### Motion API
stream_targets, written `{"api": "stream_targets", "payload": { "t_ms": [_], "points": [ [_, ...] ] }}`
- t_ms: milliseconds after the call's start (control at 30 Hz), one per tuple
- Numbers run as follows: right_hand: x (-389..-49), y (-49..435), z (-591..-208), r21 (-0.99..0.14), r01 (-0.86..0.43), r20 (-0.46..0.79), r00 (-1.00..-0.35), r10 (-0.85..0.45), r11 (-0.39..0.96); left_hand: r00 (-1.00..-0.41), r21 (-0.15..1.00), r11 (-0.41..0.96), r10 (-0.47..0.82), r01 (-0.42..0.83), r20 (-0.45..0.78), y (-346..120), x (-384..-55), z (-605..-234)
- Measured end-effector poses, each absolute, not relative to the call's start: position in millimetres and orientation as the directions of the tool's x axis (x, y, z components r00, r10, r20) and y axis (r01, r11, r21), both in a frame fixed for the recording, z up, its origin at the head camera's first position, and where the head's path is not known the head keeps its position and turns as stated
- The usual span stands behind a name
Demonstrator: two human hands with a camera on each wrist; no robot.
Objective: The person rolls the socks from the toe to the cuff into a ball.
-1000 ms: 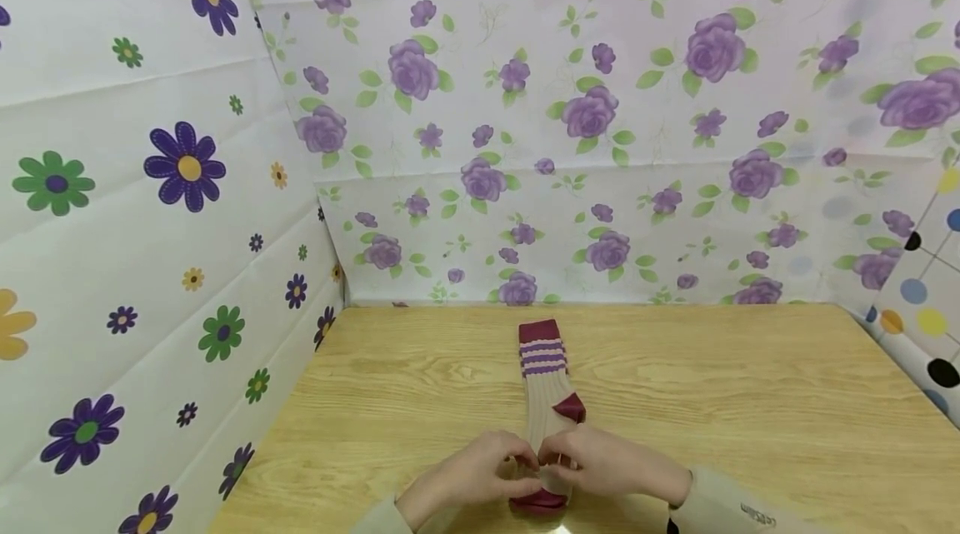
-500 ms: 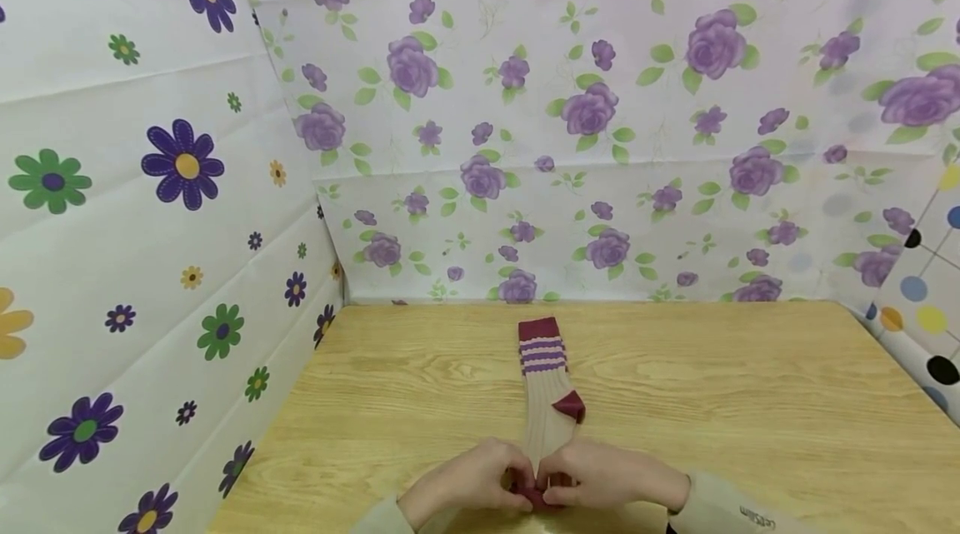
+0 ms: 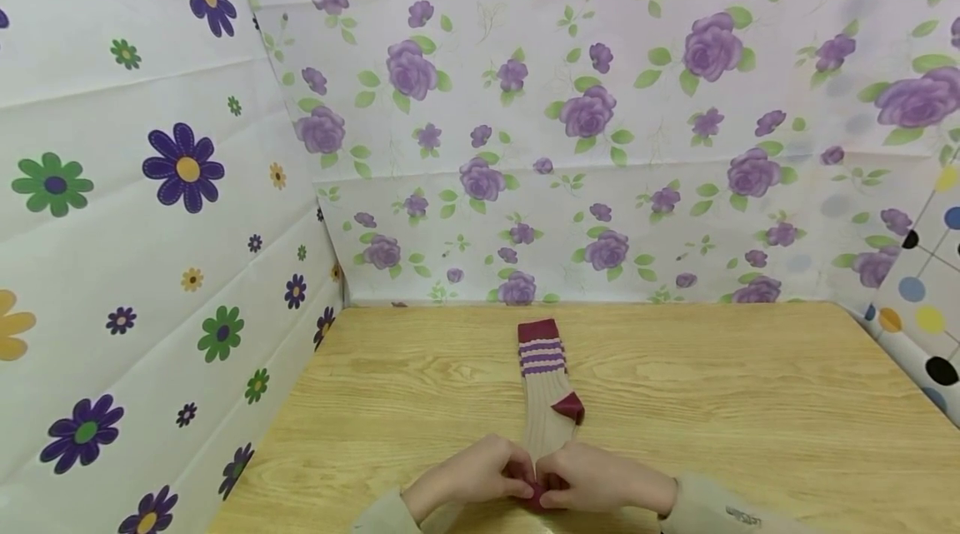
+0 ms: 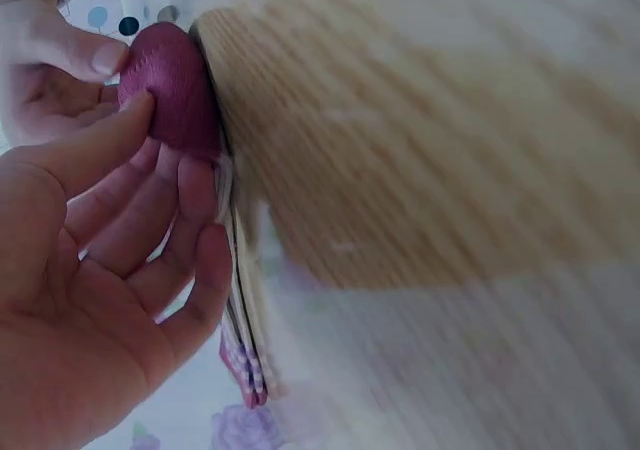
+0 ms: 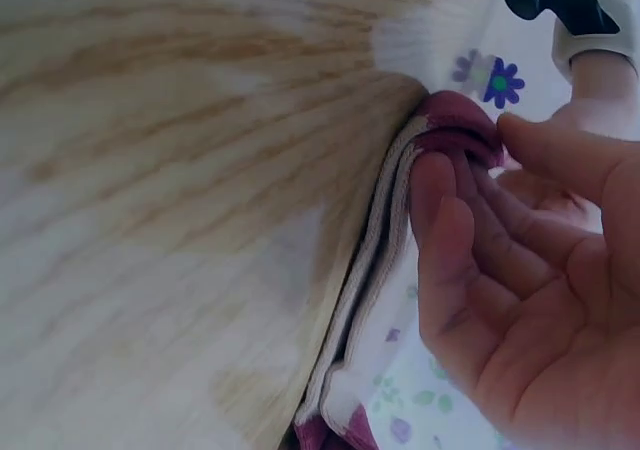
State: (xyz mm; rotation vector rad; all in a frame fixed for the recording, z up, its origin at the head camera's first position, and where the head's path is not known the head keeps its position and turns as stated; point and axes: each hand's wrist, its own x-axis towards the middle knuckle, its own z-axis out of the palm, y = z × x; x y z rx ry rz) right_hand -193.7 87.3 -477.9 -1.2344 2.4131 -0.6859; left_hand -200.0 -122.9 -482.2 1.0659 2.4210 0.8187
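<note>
A cream sock with purple stripes and a maroon cuff, heel and toe lies lengthwise on the wooden table, cuff pointing away. Two layers, one over the other, show along its edge in the right wrist view. Its maroon toe is raised and curled over between both hands. My left hand pinches the toe's left side, thumb on top and fingers beneath. On the right side my right hand pinches it the same way, thumb against the maroon fabric. Both hands nearly meet.
A white cloth with purple roses hangs behind the table's far edge. At the left stands a daisy-patterned cloth, and a dotted one stands at the right.
Both hands have moved down slightly to the sock's toe end. The toe, lying below the fingers a second ago, is now gripped and curled up between them.
</note>
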Motion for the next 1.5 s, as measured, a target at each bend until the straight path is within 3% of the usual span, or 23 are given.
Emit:
{"api": "stream_targets", "payload": {
  "t_ms": [300, 433, 733, 900, 1033, 1267, 1500],
  "points": [
    [-195.9, 81.7, -484.1, -0.597, -0.550, -0.143, -0.644, -0.752, 0.584, -0.703, 0.688, 0.563, 0.703, 0.457, -0.107, -119.6, -198.9, -483.6],
    [-198.6, 81.5, -483.5, -0.682, -0.453, -0.161, -0.672, -0.723, 0.574, -0.679, 0.652, 0.536, 0.733, 0.537, -0.044, -117.4, -200.2, -482.4],
    [-199.9, 82.5, -481.8, -0.745, -0.345, -0.189, -0.712, -0.677, 0.571, -0.509, 0.285, 0.477, 0.859, 0.831, 0.048, -113.2, -197.6, -473.4],
    [-198.9, 83.5, -484.6, -0.743, -0.349, -0.161, -0.735, -0.658, 0.571, -0.451, 0.034, 0.449, 0.891, 0.893, 0.057, -109.6, -194.4, -469.1],
    [-198.2, 84.0, -486.6, -0.733, -0.369, -0.136, -0.745, -0.653, 0.572, -0.436, -0.065, 0.439, 0.898, 0.896, 0.059, -104.2, -193.2, -469.9],
    [-195.2, 84.2, -487.5, -0.658, -0.487, -0.036, -0.741, -0.671, 0.574, -0.417, -0.025, 0.419, 0.907, 0.908, 0.061, -99.7, -194.8, -474.8],
    [-190.7, 84.6, -482.3, -0.653, -0.486, -0.047, -0.739, -0.672, 0.581, -0.467, 0.116, 0.459, 0.882, 0.881, 0.061, -103.5, -202.6, -478.5]
  ]
}}
